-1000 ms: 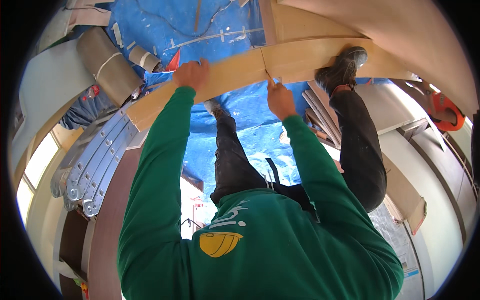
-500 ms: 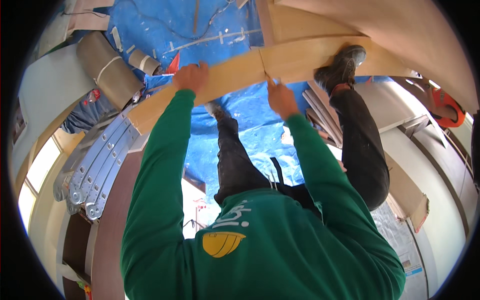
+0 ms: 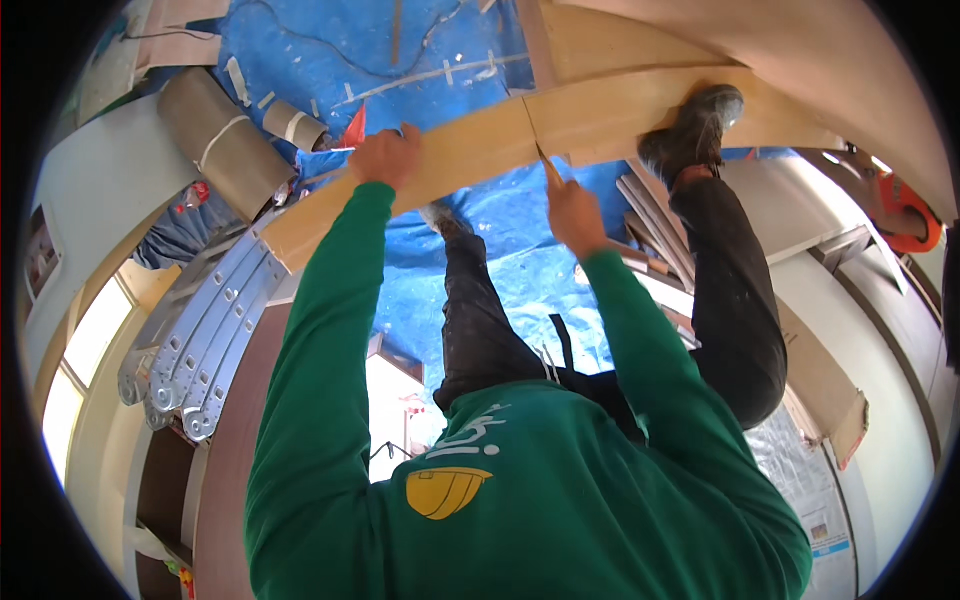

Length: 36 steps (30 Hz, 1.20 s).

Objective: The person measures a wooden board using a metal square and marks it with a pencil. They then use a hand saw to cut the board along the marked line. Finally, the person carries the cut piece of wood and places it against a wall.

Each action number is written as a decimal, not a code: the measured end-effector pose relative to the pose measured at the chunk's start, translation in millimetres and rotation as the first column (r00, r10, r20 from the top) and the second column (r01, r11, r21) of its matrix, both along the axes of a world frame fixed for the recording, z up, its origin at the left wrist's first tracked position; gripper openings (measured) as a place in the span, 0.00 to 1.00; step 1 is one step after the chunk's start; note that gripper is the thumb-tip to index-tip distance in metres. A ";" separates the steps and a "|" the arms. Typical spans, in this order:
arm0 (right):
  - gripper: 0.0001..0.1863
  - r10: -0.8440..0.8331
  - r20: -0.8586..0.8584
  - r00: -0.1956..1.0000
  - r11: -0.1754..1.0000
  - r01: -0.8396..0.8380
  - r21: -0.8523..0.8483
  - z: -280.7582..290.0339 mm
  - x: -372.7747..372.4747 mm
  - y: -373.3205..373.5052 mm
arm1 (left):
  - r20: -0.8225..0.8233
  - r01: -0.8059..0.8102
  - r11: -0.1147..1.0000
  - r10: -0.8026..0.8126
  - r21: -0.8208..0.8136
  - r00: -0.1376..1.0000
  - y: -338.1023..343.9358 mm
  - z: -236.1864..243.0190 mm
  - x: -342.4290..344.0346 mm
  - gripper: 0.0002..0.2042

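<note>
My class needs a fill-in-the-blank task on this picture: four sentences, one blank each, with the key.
The dark shoe on the long tan wooden board is the person's ____ one.
The bare grip without the thin dark-bladed tool is the person's ____ one.
The person's cloth sleeves are ____.
The crumpled floor sheeting is ____.

Missing words: right; left; green; blue.

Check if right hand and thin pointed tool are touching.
Touching. The head view shows the right hand closed on the thin pointed tool, which sticks out toward the long tan board.
</note>
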State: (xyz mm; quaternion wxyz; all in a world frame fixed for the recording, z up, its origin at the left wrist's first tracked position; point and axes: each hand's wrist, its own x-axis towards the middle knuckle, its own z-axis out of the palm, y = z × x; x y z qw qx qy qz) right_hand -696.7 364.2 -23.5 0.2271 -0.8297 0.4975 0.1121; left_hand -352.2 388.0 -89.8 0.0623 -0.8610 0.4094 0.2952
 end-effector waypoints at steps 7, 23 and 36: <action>0.20 -0.011 0.019 1.000 0.990 0.008 0.143 90.7 -17.8 9.8 | 0.016 -0.018 0.999 0.017 0.034 1.000 6.8 4.7 5.5 0.32; 0.17 -0.013 -0.020 1.000 0.994 0.015 0.105 100.7 -8.7 13.0 | 0.076 0.113 0.994 -0.113 0.010 0.991 10.4 13.2 3.0 0.26; 0.21 -0.091 -0.096 0.991 0.985 0.104 0.136 12.8 9.7 -17.0 | 0.124 0.286 0.958 -0.280 -0.028 0.952 17.8 0.9 2.9 0.20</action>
